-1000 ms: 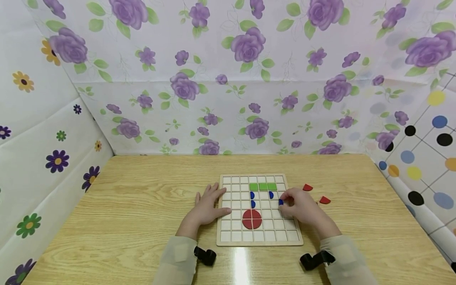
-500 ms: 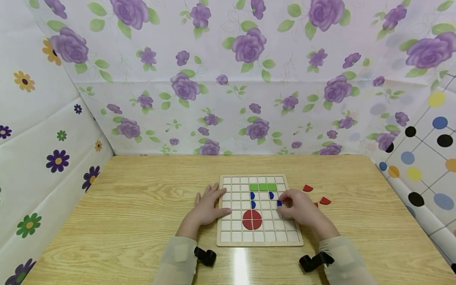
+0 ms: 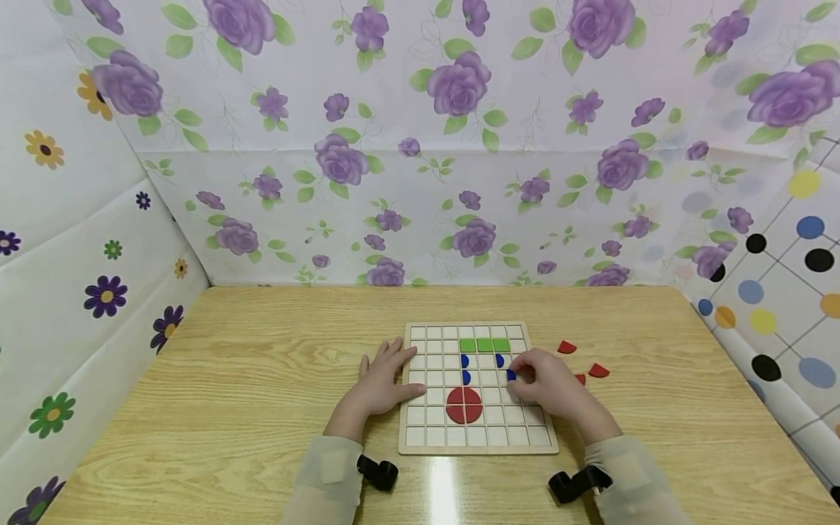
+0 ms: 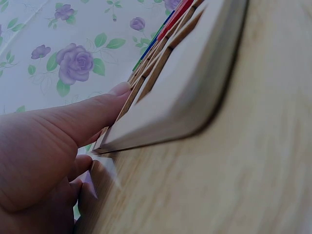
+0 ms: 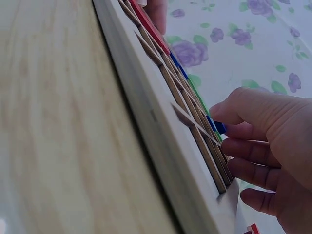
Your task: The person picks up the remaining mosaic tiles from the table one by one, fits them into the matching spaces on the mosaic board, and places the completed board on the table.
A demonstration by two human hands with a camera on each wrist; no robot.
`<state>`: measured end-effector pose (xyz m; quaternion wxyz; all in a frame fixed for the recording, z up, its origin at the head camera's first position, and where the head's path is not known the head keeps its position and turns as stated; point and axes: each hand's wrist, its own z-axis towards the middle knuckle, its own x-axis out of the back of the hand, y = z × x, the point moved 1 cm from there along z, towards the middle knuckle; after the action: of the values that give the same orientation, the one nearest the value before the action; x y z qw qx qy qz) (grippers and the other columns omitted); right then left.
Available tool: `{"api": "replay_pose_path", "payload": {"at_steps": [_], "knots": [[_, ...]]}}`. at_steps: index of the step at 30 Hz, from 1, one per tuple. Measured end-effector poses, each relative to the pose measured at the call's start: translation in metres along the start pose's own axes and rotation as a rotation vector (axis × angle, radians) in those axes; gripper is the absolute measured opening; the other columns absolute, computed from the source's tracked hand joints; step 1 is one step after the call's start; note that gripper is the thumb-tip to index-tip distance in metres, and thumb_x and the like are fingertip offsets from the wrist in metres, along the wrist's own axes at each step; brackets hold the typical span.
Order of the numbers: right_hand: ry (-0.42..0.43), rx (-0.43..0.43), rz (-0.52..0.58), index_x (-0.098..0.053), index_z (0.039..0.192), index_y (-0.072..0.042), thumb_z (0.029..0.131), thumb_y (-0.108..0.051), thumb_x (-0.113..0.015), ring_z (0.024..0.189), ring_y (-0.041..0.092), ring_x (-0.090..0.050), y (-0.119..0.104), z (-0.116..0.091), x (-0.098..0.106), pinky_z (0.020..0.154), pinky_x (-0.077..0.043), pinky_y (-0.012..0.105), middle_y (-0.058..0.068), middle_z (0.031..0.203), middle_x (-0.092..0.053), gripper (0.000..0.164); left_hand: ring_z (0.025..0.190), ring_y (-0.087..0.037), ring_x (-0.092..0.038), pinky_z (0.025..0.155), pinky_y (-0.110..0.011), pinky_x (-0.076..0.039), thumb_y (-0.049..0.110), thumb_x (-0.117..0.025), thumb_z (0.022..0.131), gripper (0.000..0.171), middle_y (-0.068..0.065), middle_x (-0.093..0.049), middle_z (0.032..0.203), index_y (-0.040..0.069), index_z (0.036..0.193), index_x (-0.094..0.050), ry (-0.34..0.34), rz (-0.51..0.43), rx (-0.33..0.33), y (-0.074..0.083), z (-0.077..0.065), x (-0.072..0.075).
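A square wooden grid board (image 3: 487,450) with white cells lies on the table. My left hand (image 3: 380,380) rests along its left edge, fingers spread and fairly straight, the thumb lying over the rim. Between thumb and fingertips my right hand (image 3: 550,380) pinches a blue half-circle piece (image 5: 220,127), low over the board's right-hand columns. In the grid sit a row of green squares (image 3: 484,345), a red circle of quarter pieces (image 3: 464,405), and blue half-circles (image 3: 465,361) below the green row, one of them (image 3: 499,360) near the pinching fingers.
Loose red quarter pieces (image 3: 599,370) lie on the wooden table (image 3: 249,394) right of the board, one partly behind the right hand. A flowered cloth (image 3: 420,189) hangs behind the table. Each wrist carries a small black camera (image 3: 378,472).
My right hand has shifted slightly left over the board with the blue half-circle, uncovering more of a red piece behind it. The left hand stays in place.
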<state>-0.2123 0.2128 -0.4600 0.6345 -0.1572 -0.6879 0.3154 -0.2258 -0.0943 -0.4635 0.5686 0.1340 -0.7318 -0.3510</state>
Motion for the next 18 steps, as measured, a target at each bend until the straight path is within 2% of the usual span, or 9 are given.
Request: {"api": "replay_pose_path", "payload": {"at_steps": [18], "knots": [[0.011, 0.021, -0.068, -0.069, 0.101, -0.011, 0.084, -0.023, -0.072, 0.081, 0.015, -0.048, -0.0058, 0.0005, -0.0026, 0.073, -0.043, 0.030, 0.002, 0.099, -0.059, 0.021, 0.148, -0.032, 0.000, 0.113, -0.060, 0.010, 0.041, -0.068, 0.085, 0.073, -0.009, -0.014, 0.159, 0.019, 0.147, -0.037, 0.000, 0.008, -0.004, -0.0013, 0.0011, -0.0009]]}}
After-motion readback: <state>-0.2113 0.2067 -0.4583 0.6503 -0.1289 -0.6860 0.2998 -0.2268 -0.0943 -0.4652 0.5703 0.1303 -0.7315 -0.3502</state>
